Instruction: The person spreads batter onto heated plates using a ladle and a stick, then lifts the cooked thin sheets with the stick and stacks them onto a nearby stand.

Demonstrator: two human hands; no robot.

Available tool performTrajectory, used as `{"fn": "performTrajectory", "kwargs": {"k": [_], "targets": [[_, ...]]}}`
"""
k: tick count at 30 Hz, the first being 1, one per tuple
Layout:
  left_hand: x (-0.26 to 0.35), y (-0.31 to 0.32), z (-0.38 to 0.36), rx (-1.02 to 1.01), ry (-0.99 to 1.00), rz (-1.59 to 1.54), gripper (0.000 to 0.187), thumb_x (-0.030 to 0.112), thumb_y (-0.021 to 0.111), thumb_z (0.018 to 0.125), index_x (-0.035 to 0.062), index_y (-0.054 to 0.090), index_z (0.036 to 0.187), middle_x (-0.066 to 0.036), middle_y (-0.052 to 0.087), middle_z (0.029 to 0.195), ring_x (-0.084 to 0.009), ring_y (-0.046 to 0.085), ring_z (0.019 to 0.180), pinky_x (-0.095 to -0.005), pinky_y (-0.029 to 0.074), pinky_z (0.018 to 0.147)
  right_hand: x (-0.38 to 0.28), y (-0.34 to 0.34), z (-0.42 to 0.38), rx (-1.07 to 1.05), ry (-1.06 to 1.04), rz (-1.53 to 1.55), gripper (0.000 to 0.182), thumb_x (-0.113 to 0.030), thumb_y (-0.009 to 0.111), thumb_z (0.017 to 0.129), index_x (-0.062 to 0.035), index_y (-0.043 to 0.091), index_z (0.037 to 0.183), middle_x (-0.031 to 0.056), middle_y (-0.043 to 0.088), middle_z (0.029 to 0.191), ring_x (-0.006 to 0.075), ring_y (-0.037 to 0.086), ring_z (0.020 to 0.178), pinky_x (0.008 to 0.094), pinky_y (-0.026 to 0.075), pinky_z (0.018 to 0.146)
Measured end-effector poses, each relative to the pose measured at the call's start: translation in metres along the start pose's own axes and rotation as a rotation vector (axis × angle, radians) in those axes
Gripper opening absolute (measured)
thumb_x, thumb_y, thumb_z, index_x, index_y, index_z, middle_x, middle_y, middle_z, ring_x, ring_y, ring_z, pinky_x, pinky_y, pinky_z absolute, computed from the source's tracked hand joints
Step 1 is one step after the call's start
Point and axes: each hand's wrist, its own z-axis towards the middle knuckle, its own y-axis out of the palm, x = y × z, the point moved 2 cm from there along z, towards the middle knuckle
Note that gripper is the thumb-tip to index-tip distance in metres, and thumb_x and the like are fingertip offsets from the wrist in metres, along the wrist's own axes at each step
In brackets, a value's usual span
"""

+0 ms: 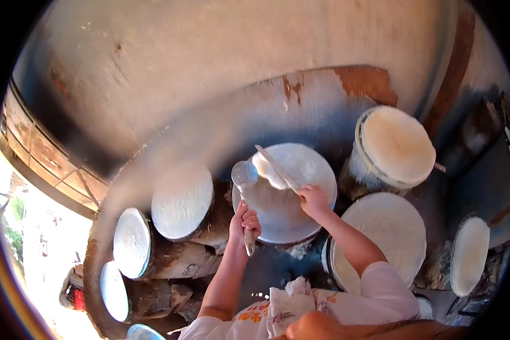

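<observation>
My left hand [245,222] is closed round the handle of a ladle [245,173]. The ladle's bowl points away from me, over the left edge of a round, pale pan [283,224]. In my right hand [314,201] is a long, flat spatula [277,166], its blade slanting up and left across the pan. A patch of thick white batter [273,177] lies on the pan's far part, beside and partly behind the spatula. A thin whitish film covers other parts of the surface.
Several round, white-topped surfaces surround the middle pan, including one on the left [182,203] and one at right [382,238]. A bucket-like container [395,147] with a cream-coloured top stands at the back right. Behind rises a stained wall [221,51]. Haze hangs at left.
</observation>
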Motion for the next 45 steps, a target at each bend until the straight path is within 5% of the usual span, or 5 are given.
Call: {"fn": "performTrajectory", "kwargs": {"k": [11, 15, 18, 21, 45], "targets": [[-0.029, 0.061, -0.055, -0.069, 0.132, 0.131, 0.034, 0.023, 0.032, 0.101, 0.0365, 0.045, 0.13, 0.004, 0.034, 0.062, -0.0046, 0.035, 0.043, -0.0185, 0.034, 0.04, 0.047, -0.003, 0.027, -0.082, -0.273, 0.153, 0.024, -0.001, 0.059, 0.066, -0.0096, 0.069, 0.087, 0.0082, 0.064, 0.09, 0.0312, 0.059, 0.083, 0.0392, 0.048, 0.071], [-0.064, 0.101, -0.089, -0.249, 0.058, 0.006, 0.034, 0.025, 0.032, 0.101, 0.0154, 0.047, 0.13, 0.002, 0.036, 0.062, -0.0058, 0.038, 0.041, -0.0193, 0.041, 0.04, 0.009, -0.021, -0.021, -0.22, -0.25, 0.321, 0.018, -0.001, 0.059, 0.067, -0.0067, 0.067, 0.082, 0.0093, 0.062, 0.083, 0.0307, 0.059, 0.082, 0.0396, 0.047, 0.069], [-0.045, 0.103, -0.081, -0.172, 0.131, 0.135, 0.036, 0.029, 0.034, 0.1, 0.005, 0.048, 0.077, 0.003, 0.036, 0.053, -0.0058, 0.038, 0.038, -0.0202, 0.037, 0.038, 0.031, -0.036, 0.007, -0.316, -0.103, 0.254, 0.016, -0.001, 0.059, 0.068, -0.0064, 0.066, 0.081, 0.0094, 0.061, 0.084, 0.0313, 0.058, 0.081, 0.0405, 0.047, 0.068], [-0.028, 0.095, -0.053, -0.069, 0.08, -0.028, 0.039, 0.028, 0.037, 0.099, 0.0122, 0.034, 0.064, 0.004, 0.035, 0.05, -0.0057, 0.038, 0.038, -0.0206, 0.036, 0.038, 0.043, 0.0, 0.049, -0.158, -0.316, 0.135, 0.016, -0.001, 0.057, 0.07, -0.008, 0.066, 0.082, 0.0082, 0.06, 0.085, 0.0313, 0.057, 0.082, 0.0414, 0.046, 0.071], [0.005, 0.067, -0.118, 0.042, 0.067, -0.21, 0.036, 0.027, 0.04, 0.099, 0.0113, 0.041, 0.066, 0.004, 0.037, 0.054, -0.0059, 0.037, 0.04, -0.021, 0.036, 0.04, 0.05, -0.046, -0.002, -0.601, -0.217, 0.447, 0.033, -0.002, 0.065, 0.061, -0.0056, 0.07, 0.094, 0.0074, 0.067, 0.089, 0.0178, 0.061, 0.072, 0.0291, 0.047, 0.063]]}}
